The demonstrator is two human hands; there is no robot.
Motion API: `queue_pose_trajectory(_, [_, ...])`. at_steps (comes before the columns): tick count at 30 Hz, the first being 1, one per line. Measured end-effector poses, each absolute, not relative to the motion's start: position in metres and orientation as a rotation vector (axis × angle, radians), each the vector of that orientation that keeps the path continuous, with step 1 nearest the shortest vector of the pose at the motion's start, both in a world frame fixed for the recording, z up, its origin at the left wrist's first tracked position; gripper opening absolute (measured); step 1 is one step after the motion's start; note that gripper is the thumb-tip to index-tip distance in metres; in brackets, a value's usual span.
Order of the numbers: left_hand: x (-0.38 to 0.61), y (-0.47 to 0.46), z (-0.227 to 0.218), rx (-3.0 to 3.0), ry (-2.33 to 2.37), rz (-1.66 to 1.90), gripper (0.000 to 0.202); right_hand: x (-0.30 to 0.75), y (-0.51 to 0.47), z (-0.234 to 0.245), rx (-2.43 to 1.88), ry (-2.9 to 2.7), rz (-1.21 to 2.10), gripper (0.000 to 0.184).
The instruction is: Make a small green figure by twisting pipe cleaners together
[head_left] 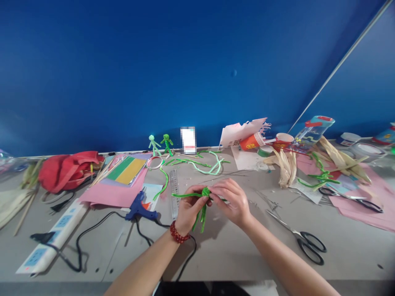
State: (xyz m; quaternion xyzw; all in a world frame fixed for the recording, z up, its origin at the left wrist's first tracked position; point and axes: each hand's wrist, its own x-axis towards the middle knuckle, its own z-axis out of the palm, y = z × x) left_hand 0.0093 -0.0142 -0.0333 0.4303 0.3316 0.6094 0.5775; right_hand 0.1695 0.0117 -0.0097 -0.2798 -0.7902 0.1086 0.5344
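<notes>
The person seems to be shaping the green fuzzy-stem piece [205,191], at six o'clock in view. The left hand's [189,210] grip clamps it; the right hand [232,201] touches its three-o'clock side (pinched or not, one cannot tell). Further shaping likely calls for a steady left hold.

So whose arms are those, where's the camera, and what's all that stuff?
No robot here: these are a person's two bare hands. There's one picture, taken by a camera worn on their head, looking forward and down. The left hand holds a fuzzy green bundle; the right hand has its fingertips at the knotted top. On the gray table lie a blue glue gun, a clear ruler, black-handled scissors and a white power strip. Two little green figures stand at the back.
</notes>
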Motion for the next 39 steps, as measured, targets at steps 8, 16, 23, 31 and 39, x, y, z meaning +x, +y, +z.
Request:
queue_pose_trajectory(8, [0.0083, -0.0136, -0.0368, 1.035, 0.769, 1.429, 0.022, 0.1717, 0.0127, -0.0095, -0.567, -1.925, 0.063, 0.025])
queue_pose_trajectory(16, [0.0091, -0.0157, -0.0355, 1.031, 0.730, 1.431, 0.023, 0.1708, 0.0129, -0.0103, -0.592, -1.885, 0.235, 0.022])
queue_pose_trajectory(23, [0.0087, -0.0147, -0.0332, 1.009, 0.725, 1.423, 0.017, 0.1684, 0.0110, -0.0123, -0.602, -1.798, 0.288, 0.021])
queue_pose_trajectory(31, [0.0089, -0.0139, -0.0313, 1.004, 0.696, 1.406, 0.016, 0.1687, 0.0109, -0.0101, -0.568, -1.855, 0.256, 0.018])
queue_pose_trajectory(39, [0.0075, -0.0143, -0.0315, 0.930, 0.684, 1.386, 0.027, 0.1712, 0.0099, -0.0031, -0.594, -1.825, 0.308, 0.022])
